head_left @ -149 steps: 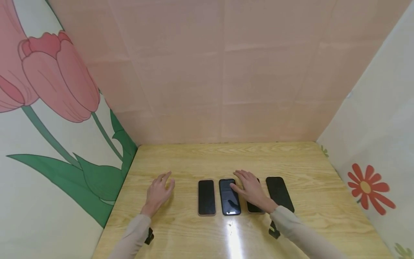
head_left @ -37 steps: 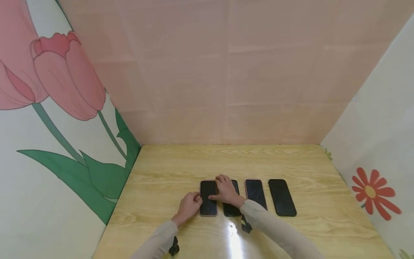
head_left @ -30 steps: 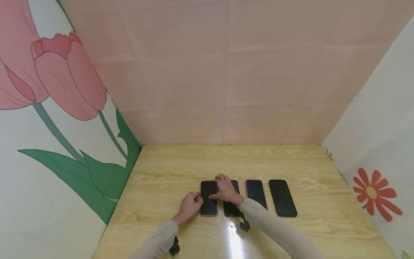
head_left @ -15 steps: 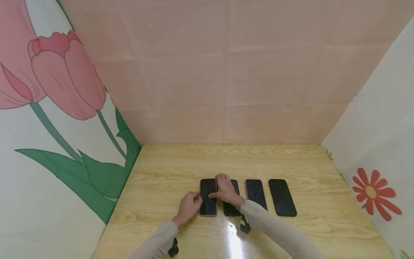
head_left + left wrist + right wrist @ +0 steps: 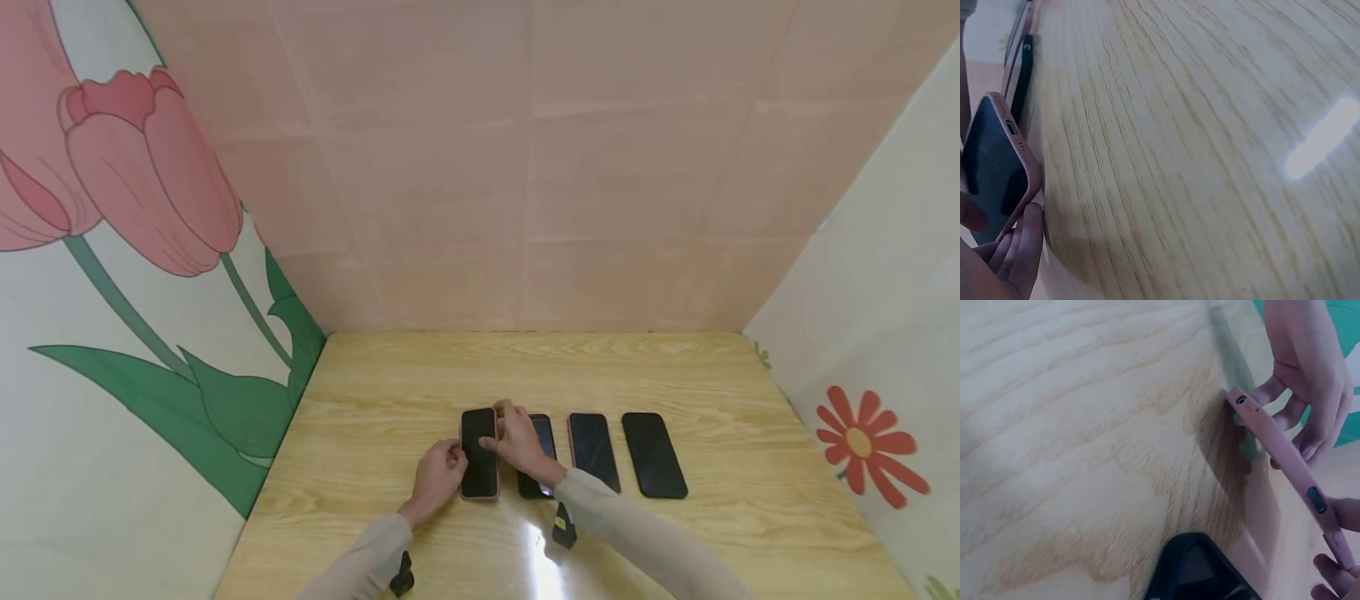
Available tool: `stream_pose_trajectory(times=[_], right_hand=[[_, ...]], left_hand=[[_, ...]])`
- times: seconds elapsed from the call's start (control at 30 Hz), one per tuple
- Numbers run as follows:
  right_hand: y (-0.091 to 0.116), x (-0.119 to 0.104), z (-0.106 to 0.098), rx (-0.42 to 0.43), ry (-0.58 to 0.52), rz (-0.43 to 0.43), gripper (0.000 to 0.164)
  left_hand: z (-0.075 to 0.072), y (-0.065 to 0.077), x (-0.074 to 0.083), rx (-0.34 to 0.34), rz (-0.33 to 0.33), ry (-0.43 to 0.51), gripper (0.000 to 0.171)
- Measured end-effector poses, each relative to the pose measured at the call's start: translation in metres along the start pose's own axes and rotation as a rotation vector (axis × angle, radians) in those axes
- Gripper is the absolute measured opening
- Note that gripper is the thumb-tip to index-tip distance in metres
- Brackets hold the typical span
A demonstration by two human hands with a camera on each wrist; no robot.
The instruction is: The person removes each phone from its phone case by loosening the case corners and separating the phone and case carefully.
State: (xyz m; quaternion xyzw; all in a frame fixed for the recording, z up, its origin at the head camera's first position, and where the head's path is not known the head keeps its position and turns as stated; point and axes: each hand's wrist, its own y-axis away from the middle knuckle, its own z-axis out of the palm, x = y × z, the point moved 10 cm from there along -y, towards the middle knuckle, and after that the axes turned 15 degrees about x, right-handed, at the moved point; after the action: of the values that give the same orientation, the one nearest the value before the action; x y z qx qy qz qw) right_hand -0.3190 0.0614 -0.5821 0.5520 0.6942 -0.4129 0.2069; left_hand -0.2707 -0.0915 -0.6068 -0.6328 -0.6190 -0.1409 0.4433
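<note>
A smartphone (image 5: 478,471) in a pink case, dark screen up, is held between both hands at the left end of a row of phones. My left hand (image 5: 437,479) pinches its left edge; in the left wrist view the thumb lies over the screen (image 5: 997,156) and the fingers reach under the rim. My right hand (image 5: 522,443) grips the right edge near the far end. The right wrist view shows the pink case (image 5: 1285,450) tilted and raised off the tabletop. Beneath the right hand lies a black-cased phone (image 5: 534,487), partly covered.
Farther right lie a pink-edged phone (image 5: 592,446) and a black phone (image 5: 654,454), both flat. The wooden table (image 5: 405,375) meets a pinkish back wall (image 5: 420,208), with printed flower panels at both sides. Black wrist cameras (image 5: 564,527) hang under the sleeves.
Five seconds ago both hands were apart and the phone lay flat. Both hands came to its edges; over the last second its far end has risen and the right hand has shifted slightly left.
</note>
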Motion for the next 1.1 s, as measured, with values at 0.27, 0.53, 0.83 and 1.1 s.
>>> stream_pose_trajectory(times=[0.27,0.53,0.83,1.1], right_hand=[[0.004,-0.008,-0.004,0.090,-0.140,-0.015,0.030],[0.009,0.001,-0.007,0.124,-0.174,0.136,0.027],[0.010,-0.004,-0.018,0.134,-0.254,0.228,0.028],[0.010,-0.021,-0.028,0.120,-0.305,0.256,0.029]], left_hand=[[0.000,0.002,-0.001,0.003,-0.029,0.047,0.020],[-0.002,0.000,0.003,0.011,-0.025,0.017,0.015],[-0.004,-0.003,0.009,0.009,-0.063,0.054,0.022],[0.011,-0.002,0.005,-0.131,-0.228,0.259,0.060]])
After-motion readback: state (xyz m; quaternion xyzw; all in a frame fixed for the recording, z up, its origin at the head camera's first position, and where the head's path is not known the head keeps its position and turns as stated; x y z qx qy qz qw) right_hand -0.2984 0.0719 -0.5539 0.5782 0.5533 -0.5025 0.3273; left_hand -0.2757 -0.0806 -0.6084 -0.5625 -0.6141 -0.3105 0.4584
